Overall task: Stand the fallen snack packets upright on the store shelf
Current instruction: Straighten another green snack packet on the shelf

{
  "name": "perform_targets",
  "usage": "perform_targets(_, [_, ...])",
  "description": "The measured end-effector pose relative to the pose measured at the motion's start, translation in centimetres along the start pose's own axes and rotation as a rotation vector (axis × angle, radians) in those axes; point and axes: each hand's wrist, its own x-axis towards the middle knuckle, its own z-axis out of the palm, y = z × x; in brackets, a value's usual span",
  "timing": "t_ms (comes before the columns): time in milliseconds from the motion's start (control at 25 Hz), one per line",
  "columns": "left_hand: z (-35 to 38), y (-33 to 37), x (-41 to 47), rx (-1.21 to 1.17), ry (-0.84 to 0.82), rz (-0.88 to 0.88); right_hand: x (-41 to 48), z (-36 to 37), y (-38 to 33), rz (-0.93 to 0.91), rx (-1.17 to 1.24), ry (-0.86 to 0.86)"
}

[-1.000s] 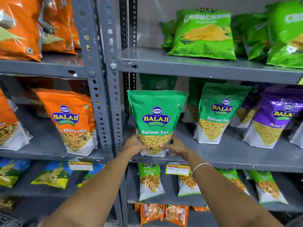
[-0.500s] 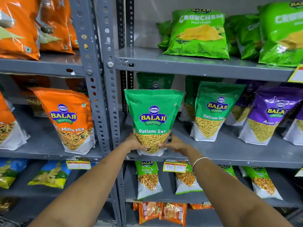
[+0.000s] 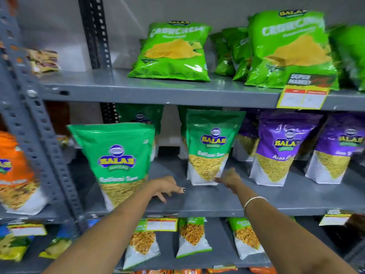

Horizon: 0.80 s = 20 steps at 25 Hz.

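A green Ratlami Sev packet point(image 3: 116, 163) stands upright at the left end of the middle grey shelf point(image 3: 217, 202), free of both hands. My left hand point(image 3: 167, 187) hovers open just right of its base, fingers spread above the shelf. My right hand point(image 3: 229, 177) reaches open toward the lower right corner of a second upright green Ratlami Sev packet point(image 3: 211, 147), fingertips touching or nearly touching it. Purple Aloo Sev packets point(image 3: 284, 149) stand further right.
Light green Crunchem bags point(image 3: 173, 54) lean on the top shelf, with a yellow price tag point(image 3: 302, 97) on its edge. An orange packet point(image 3: 15, 175) stands left of the perforated grey upright point(image 3: 41, 139). Smaller packets point(image 3: 193, 238) fill the lower shelf.
Both hands let go of the left green packet, which now stands alone. The hands moved right, the right one to the neighbouring green packet. The view swung right and up.
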Motion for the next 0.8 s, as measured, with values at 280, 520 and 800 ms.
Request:
perform_targets(280, [5.0,5.3,8.1,-0.431,0.522,0.169,6.5,-2.0,1.4,-0.289,0.44,-0.348])
perform_targets(520, [6.5,5.9,6.6,-0.393,0.624,0.138,4.7,-1.9,2.1,-0.271,0.519,-0.301])
perform_targets(800, [7.4,4.3,2.3,-0.267,0.545,0.129,-0.3,-3.0,3.6,-0.296,0.388,-0.247])
